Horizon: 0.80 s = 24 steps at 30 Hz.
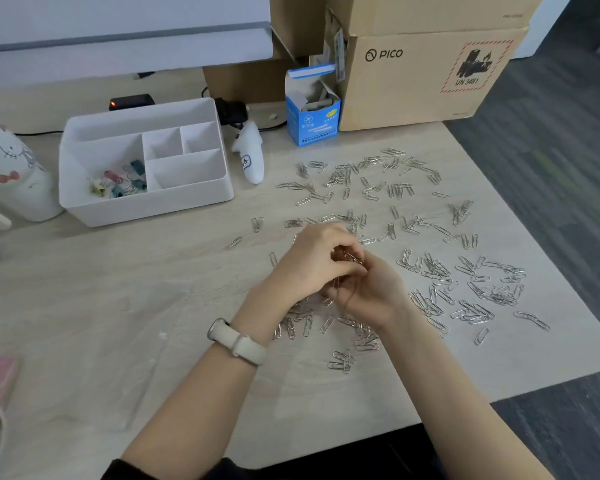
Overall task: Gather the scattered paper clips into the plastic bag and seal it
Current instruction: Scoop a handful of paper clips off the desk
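Fingers of the left hand point(312, 263) pinch paper clips point(352, 258) at frame centre; the right hand point(373, 294) grips them too.

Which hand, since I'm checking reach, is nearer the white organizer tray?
Left. The left hand lies right of the organizer tray and nearer the person; the right hand is beyond the left, farther right.

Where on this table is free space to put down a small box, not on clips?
Bare wood lies in front of the white organizer, left of the left hand. A smaller patch lies at the near right edge of the table. The paper clips crowd everything from the blue box to the right hand.
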Tool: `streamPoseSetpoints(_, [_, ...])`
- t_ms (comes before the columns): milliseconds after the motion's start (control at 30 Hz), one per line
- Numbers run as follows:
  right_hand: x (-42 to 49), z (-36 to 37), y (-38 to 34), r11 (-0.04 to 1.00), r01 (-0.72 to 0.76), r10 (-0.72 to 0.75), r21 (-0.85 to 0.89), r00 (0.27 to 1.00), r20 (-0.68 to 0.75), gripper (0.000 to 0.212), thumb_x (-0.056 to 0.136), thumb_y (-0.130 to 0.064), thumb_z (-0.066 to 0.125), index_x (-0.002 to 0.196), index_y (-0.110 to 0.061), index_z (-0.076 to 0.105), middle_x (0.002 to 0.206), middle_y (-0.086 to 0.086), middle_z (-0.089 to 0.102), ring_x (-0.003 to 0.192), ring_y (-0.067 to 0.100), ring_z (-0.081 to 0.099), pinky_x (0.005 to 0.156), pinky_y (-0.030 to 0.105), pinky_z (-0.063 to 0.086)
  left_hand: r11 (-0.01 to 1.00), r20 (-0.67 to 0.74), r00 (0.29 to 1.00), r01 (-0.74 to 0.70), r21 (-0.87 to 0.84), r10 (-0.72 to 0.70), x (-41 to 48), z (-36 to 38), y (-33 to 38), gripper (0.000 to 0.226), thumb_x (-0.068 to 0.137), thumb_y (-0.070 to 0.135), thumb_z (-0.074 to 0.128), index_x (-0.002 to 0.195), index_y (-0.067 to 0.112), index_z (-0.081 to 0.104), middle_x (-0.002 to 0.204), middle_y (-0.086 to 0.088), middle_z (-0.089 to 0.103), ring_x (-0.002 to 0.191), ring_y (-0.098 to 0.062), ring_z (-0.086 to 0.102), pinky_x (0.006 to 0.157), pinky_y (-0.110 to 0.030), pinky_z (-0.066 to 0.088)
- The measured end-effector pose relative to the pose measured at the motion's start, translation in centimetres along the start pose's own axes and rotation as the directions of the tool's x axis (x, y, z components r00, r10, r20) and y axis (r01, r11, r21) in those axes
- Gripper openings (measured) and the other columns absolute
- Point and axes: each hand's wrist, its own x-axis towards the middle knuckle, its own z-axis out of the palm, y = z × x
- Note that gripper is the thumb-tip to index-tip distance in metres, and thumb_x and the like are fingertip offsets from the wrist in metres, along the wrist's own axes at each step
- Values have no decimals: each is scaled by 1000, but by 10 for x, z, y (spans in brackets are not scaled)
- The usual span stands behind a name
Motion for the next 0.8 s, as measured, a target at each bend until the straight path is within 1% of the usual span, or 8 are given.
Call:
streamPoseSetpoints(100, [4, -2, -9, 998, 16, -15, 57, 1000, -17, 4, 64, -8, 66, 66, -5, 66, 64, 6, 67, 57, 14, 65, 55, 21, 53, 993, 4, 996, -84, 77, 84, 6, 1, 2, 16, 65, 26, 79, 77, 18, 71, 80, 4, 61, 74, -14, 58, 68, -36, 49])
streamPoseSetpoints(167, [3, -1, -14, 997, 51, -50, 51, 999, -22, 9, 77, -7, 55, 76, -3, 63, 67, 8, 69, 59, 15, 68, 56, 23, 55, 983, -81, 985, -144, 116, 154, 8, -1, 5, 18, 68, 33, 74, 81, 20, 72, 84, 6, 63, 71, -9, 57, 65, -31, 49])
streamPoseSetpoints(233, [5, -1, -22, 992, 97, -96, 85, 995, -25, 32, 94, -8, 39, 77, 3, 64, 69, 14, 70, 61, 20, 70, 56, 28, 58, 978, -227, 953, -183, 104, 202, 17, -5, 4, 22, 75, 35, 67, 87, 18, 72, 89, 2, 65, 67, -8, 58, 59, -28, 51])
streamPoseSetpoints(367, [8, 0, -41, 980, 144, -139, 134, 989, -46, 33, 98, -10, 35, 90, 13, 57, 77, 26, 69, 66, 31, 71, 68, 35, 57, 995, -414, 907, -42, 89, 76, 41, -8, -19, 23, 83, 29, 58, 100, 19, 70, 101, 0, 65, 82, -18, 64, 62, -37, 54])
streamPoseSetpoints(433, [13, -2, -50, 976, 181, -173, 120, 982, -79, 32, 97, -9, 35, 89, 13, 57, 77, 26, 69, 66, 32, 71, 71, 35, 56, 986, -396, 918, 68, 155, -1, 54, -5, -35, 27, 83, 26, 61, 108, 19, 67, 113, -3, 62, 102, -22, 59, 80, -42, 52])
streamPoseSetpoints(533, [19, 1, -61, 974, 211, -203, 79, 974, -100, 30, 96, -8, 36, 87, 12, 58, 78, 25, 69, 69, 31, 71, 77, 35, 55, 937, -294, 954, 159, 310, -65, 74, -1, -54, 40, 85, 30, 62, 123, 20, 58, 137, -9, 48, 133, -29, 35, 107, -47, 32])
streamPoseSetpoints(667, [27, 0, -70, 974, 203, -192, 98, 976, -104, 30, 97, -9, 36, 90, 12, 56, 80, 27, 69, 71, 34, 71, 78, 38, 54, 834, -172, 968, 245, 494, -182, 100, 2, -71, 57, 87, 49, 50, 138, 27, 38, 154, -7, 19, 144, -27, 3, 113, -53, 7])
streamPoseSetpoints(800, [30, -2, -76, 970, 186, -169, 156, 979, -115, 30, 96, -8, 35, 93, 14, 57, 84, 29, 68, 73, 37, 70, 78, 40, 54, 793, -116, 964, 264, 550, -241, 113, 8, -82, 61, 88, 59, 39, 142, 32, 30, 156, -5, 10, 144, -27, -4, 111, -56, -1])
